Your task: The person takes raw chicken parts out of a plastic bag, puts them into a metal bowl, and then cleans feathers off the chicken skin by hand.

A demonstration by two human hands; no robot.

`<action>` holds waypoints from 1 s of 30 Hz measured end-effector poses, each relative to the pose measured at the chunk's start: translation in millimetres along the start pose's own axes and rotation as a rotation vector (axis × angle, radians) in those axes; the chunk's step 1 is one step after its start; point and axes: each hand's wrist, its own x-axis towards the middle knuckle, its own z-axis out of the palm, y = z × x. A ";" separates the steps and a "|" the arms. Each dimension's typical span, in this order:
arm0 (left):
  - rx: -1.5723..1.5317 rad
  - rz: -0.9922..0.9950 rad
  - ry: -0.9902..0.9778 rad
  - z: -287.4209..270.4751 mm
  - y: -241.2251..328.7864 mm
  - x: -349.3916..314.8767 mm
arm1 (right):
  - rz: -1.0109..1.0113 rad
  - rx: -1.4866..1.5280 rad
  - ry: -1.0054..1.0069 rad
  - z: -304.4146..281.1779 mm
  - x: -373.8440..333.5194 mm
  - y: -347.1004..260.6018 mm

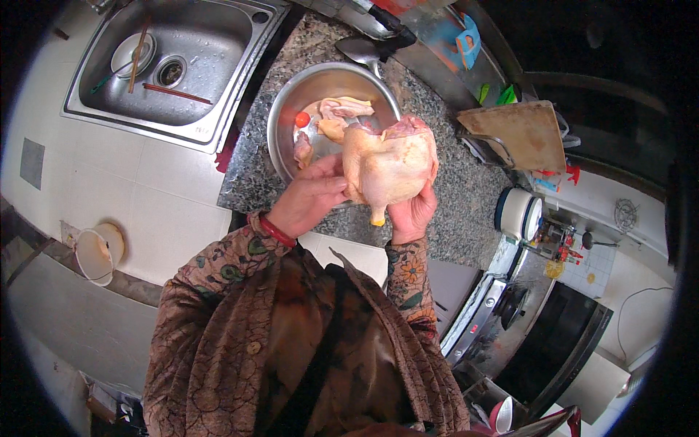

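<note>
- Your left hand (320, 188) gripped one side of a big, pale yellow piece of raw chicken (389, 164), with the fingers pressed on its skin.
- Your right hand (413, 215) gripped the other side, low down.
- The chicken was up in front of you, partly over the near right edge of a wide, round, shiny metal bowl (279, 109).
- Inside that bowl lay smaller pale pieces of raw chicken (348, 108) and a small, round, bright red thing (302, 119).
- The bowl sat on a speckled grey stone counter (466, 207).
- To your left was a boxy silver metal sink (218, 54). It held a round white dish (125, 55) and thin brown wooden sticks (177, 94); some leaned across the dish and some lay near the drain.
- Farther left stood a whitish round bucket (100, 255). You could not tell what it held.
</note>
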 end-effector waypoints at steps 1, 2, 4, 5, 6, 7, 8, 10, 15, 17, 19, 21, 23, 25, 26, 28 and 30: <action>-0.021 -0.002 -0.009 -1.5 -0.8 0.6 | -0.021 -0.001 0.008 -2.7 -0.9 0.8; -0.033 0.001 -0.004 0.6 0.2 0.7 | -0.042 0.000 0.016 -2.9 -1.2 2.0; -0.057 0.007 0.006 6.0 3.2 0.5 | -0.067 -0.038 0.007 3.1 -2.8 2.4; -0.072 0.008 0.018 3.4 2.1 0.4 | -0.081 -0.058 0.003 6.0 -3.7 2.5; -0.086 0.009 0.030 -1.3 -0.4 0.6 | -0.082 -0.029 0.029 4.8 -4.4 2.5; -0.101 0.010 0.042 -4.0 -1.5 0.8 | -0.083 0.000 0.054 2.0 -5.2 2.0; -0.121 0.008 0.031 -3.9 -0.9 1.0 | -0.083 0.029 0.080 -0.4 -5.7 1.2; -0.162 0.003 0.010 -2.3 0.5 1.6 | -0.078 0.036 0.069 -3.1 -6.9 0.1; -0.136 0.039 0.001 13.5 4.5 4.0 | -0.062 0.047 0.049 -1.5 -9.9 2.8; -0.132 0.075 -0.031 22.4 8.8 5.6 | -0.020 0.090 0.052 2.1 -10.9 3.4; -0.108 0.110 -0.106 28.7 13.1 6.8 | -0.025 0.081 0.066 5.3 -11.6 5.3; -0.105 0.052 -0.137 26.7 15.5 6.6 | -0.035 0.080 0.057 5.5 -13.5 6.4; -0.115 0.022 -0.148 27.5 15.8 6.2 | -0.043 0.095 0.016 0.1 -14.6 7.7; -0.138 0.020 -0.137 31.8 14.4 6.2 | -0.023 0.125 0.022 -1.2 -16.4 7.8; -0.138 0.027 -0.133 32.8 13.6 6.2 | -0.010 0.141 0.023 -1.7 -16.7 8.5; -0.139 0.043 -0.124 34.2 11.7 6.3 | -0.051 0.126 0.090 -7.5 -16.8 9.9; -0.127 0.041 -0.115 35.2 10.5 6.5 | -0.070 0.113 0.152 -11.3 -17.4 11.5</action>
